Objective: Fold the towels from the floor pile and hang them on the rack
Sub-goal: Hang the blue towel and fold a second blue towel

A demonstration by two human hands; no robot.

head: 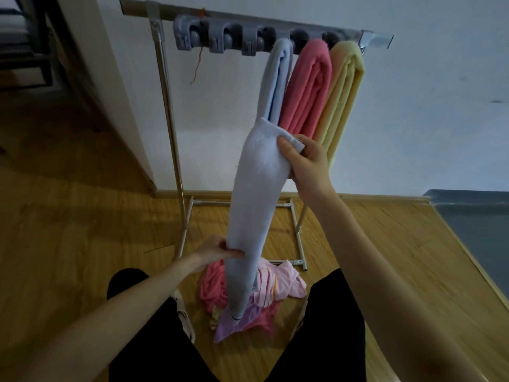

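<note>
A long pale lavender towel (254,205) hangs stretched between my hands in front of the rack. My right hand (305,164) pinches its top corner at chest height. Lower down, my left hand (217,250) grips its left edge. The towel's bottom end reaches the floor pile (275,282) of pink, coral and lilac towels between my legs. On the rack's top bar (248,24) three folded towels hang at the right: a lavender one (278,78), a coral pink one (308,89) and a yellow one (344,92).
Several grey clip holders (217,37) sit on the bar's left half. The rack's metal post (168,106) and base frame (298,238) stand on the wooden floor against a white wall. A dark stair or shelf (24,42) is at top left.
</note>
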